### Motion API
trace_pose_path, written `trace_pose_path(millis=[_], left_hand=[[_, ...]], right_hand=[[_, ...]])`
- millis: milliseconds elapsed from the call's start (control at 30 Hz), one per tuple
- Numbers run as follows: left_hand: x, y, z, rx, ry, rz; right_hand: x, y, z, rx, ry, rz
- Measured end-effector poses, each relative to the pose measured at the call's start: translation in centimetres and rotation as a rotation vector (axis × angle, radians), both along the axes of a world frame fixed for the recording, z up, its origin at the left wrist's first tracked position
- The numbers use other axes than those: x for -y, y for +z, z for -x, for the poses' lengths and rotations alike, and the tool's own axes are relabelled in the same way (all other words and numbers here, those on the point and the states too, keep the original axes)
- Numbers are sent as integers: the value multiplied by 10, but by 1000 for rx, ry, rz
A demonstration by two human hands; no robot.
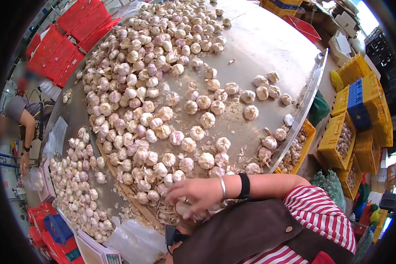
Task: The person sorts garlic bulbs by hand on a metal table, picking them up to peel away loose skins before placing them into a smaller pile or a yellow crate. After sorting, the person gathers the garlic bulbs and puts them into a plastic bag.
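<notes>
My right hand (192,196), with a silver bangle and a black band on its arm, reaches over the garlic at the table's near side. Its fingers are spread and slightly bent, right above pale bulbs (182,208). Below it, my left hand (188,225) shows only in part, beside a black wrist device (173,235); its fingers are hidden by my right hand and the brown apron (255,233). Loose garlic bulbs (141,127) cover much of the metal table (251,48), with dry skins among them. A wooden strip (119,182) parts them from another heap (77,180).
Clear plastic bags (136,241) lie by a white scale (94,251). A yellow crate of garlic (301,147) stands below the table's raised edge. More yellow crates (339,136) are stacked at right, red crates (53,55) at upper left. Another person (26,119) stands at left.
</notes>
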State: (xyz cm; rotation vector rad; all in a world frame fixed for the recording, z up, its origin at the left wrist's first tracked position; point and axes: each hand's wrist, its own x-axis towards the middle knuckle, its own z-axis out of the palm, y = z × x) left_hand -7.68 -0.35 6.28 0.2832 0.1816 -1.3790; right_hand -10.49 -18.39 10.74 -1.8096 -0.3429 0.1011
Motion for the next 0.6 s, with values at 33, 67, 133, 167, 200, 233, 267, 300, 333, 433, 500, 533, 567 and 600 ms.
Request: trace_pose_path(millis=[33, 67, 133, 167, 200, 233, 267, 300, 333, 433, 500, 533, 567, 600], left_hand=[[-1, -4, -2, -134, 7, 76], [-1, -7, -9, -238, 17, 132], [-5, -10, -33, -150, 153, 70], [-12, -9, -62, -15, 272, -18], [-28, 6, -99, -340, 243, 59], [-47, -11, -142, 135, 273, 241], [-75, -15, -186, 357, 337, 152], [-87, 11, -221, 468, 574, -150], [-100, 30, -255, 442, 683, -292], [-104, 79, -315, 544, 924, -1144], [-156, 30, -384, 1140, 798, -1094], [-150, 13, -387, 1361, 775, -1263], [-128, 7, -387, 1581, 737, -1435], [-70, 27, -329, 1820, 574, -1258]], right_hand=[[1, -1, 0, 73, -125, -187], [16, -2, 0, 144, -250, -126], [58, -15, 0, 113, -522, 92], [85, -17, 4, 20, -681, 201], [116, -19, 6, 29, -775, 348], [150, -35, 12, 87, -836, 592], [180, -41, 21, -76, -918, 722], [207, -47, 30, -176, -960, 751], [232, -54, 38, -274, -984, 937], [270, -61, 49, -588, -958, 1061], [282, -76, 54, -632, -883, 1085], [285, -82, 56, -602, -879, 1110], [288, -87, 55, -569, -874, 1133], [291, -90, 56, -482, -938, 1020]])
